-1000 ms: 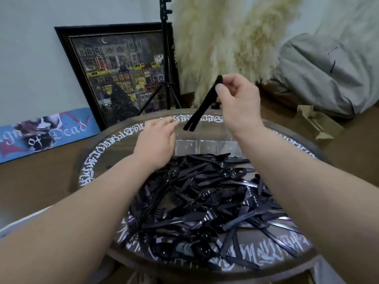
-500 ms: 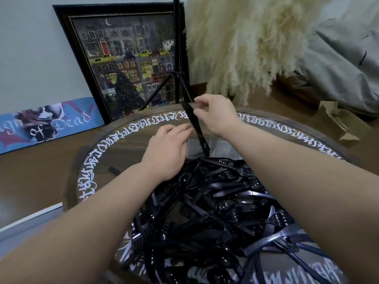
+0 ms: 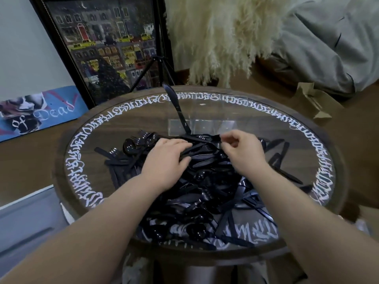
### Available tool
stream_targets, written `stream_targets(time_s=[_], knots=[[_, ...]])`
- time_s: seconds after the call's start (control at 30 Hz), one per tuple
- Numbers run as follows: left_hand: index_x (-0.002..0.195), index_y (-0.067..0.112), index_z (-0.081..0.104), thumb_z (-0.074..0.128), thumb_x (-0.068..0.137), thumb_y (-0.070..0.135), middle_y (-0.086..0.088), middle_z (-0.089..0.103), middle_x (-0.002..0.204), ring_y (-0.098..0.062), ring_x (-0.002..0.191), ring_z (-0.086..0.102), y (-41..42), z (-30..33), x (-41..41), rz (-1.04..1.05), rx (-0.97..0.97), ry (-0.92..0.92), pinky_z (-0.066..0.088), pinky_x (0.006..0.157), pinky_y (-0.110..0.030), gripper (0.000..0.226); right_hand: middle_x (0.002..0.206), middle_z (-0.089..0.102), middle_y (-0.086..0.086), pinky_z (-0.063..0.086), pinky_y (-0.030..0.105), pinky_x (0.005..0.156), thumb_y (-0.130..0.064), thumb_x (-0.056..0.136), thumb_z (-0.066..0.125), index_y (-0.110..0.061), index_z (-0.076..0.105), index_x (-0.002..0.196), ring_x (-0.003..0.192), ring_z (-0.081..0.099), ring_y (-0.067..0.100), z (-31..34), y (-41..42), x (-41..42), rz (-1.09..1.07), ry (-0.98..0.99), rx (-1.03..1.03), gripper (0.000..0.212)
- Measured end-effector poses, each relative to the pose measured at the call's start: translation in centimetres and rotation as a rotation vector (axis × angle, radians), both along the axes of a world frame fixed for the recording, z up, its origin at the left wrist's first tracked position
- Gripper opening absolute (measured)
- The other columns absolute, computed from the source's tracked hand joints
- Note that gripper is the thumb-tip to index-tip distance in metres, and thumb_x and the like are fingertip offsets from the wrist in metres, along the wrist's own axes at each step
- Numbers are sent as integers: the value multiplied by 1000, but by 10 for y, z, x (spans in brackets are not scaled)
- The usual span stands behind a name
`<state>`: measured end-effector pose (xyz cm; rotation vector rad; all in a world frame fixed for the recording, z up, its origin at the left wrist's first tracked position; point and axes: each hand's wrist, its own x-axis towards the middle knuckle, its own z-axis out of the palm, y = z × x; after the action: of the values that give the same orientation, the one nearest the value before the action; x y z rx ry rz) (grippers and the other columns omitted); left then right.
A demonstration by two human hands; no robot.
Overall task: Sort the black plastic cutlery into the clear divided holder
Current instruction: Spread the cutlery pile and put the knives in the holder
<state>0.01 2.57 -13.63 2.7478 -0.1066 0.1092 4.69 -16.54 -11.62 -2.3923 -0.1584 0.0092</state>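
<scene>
head view: a clear divided holder (image 3: 202, 127) stands at the far side of a round glass-topped table (image 3: 123, 124) with white lettering round its rim. one black plastic knife (image 3: 178, 111) leans tilted in the holder's left compartment, its blade sticking up above the rim; the other compartments look bare, though the clear walls make that hard to judge. just in front of the holder lies a big heap of black plastic cutlery (image 3: 205, 191), forks, spoons and knives tangled together across the table.

the left hand (image 3: 167, 160) lies on the far left part of the heap, fingers curled over a few pieces. the right hand (image 3: 243, 151) hovers beside it, thumb and forefinger drawn together over the pile; whether they pinch a piece i cannot tell. the hands are close but apart.

behind the table a framed painting (image 3: 106, 44) leans on the wall, beside pampas grass (image 3: 221, 37).
</scene>
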Motion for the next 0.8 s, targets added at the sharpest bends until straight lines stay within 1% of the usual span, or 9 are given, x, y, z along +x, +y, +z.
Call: stream_targets(time_s=[0.1,0.17,0.23,0.33,0.4,0.5,0.6,0.73,0.8], knots=[[133,30,54,52,95,35,15,51,137,-16,124,37,-12,-8,-1,-7,23,42,30,103,-25,38,105,69,-3,42,21,81,-17,91,59,-19,68,111,87,57,10,-20,-20,-13,-62,46,-72,22],[130,31,56,52,95,36,15,52,135,-16,122,39,-19,-11,2,-15,35,51,31,101,-24,36,111,68,-2,43,24,84,-18,91,58,-21,67,114,98,59,16,-29,-30,-14,-46,67,-170,25],[129,31,57,52,95,39,14,53,134,-16,121,39,-27,-13,4,-26,47,81,32,100,-25,36,118,64,-1,43,29,88,-19,91,57,-23,65,117,111,54,22,-33,-40,-12,-27,68,-269,27],[128,32,58,53,92,46,11,54,130,-18,119,42,-40,-19,7,0,58,114,36,100,-30,39,121,61,1,40,30,91,-19,91,58,-21,63,121,116,48,26,-36,-52,-8,-34,63,-333,31],[123,32,61,55,91,46,10,57,126,-18,117,44,-45,-20,10,45,36,98,38,98,-31,36,122,60,2,38,30,93,-19,90,59,-21,62,122,117,47,26,-38,-57,-6,-37,66,-326,32],[117,30,63,58,92,38,7,59,120,-19,114,46,-51,-20,14,88,35,86,36,89,-28,27,121,60,2,39,31,93,-20,90,60,-21,63,121,117,49,25,-40,-67,-2,-57,63,-285,32],[112,27,64,59,91,30,6,61,114,-18,110,47,-54,-22,17,119,31,80,35,83,-26,21,119,62,1,39,31,92,-22,90,60,-21,63,121,117,47,26,-41,-78,0,-50,59,-307,31],[108,23,66,57,92,26,7,59,117,-19,110,47,-57,-24,20,100,11,4,34,85,-24,18,115,62,3,34,29,89,-28,93,56,-21,65,117,114,45,27,-41,-85,3,-88,21,-287,26],[113,23,66,53,94,22,8,58,124,-22,112,46,-60,-24,27,74,14,-49,37,93,-30,23,118,60,4,32,29,90,-25,95,54,-20,65,117,113,45,27,-42,-88,5,-115,-1,-266,25]])
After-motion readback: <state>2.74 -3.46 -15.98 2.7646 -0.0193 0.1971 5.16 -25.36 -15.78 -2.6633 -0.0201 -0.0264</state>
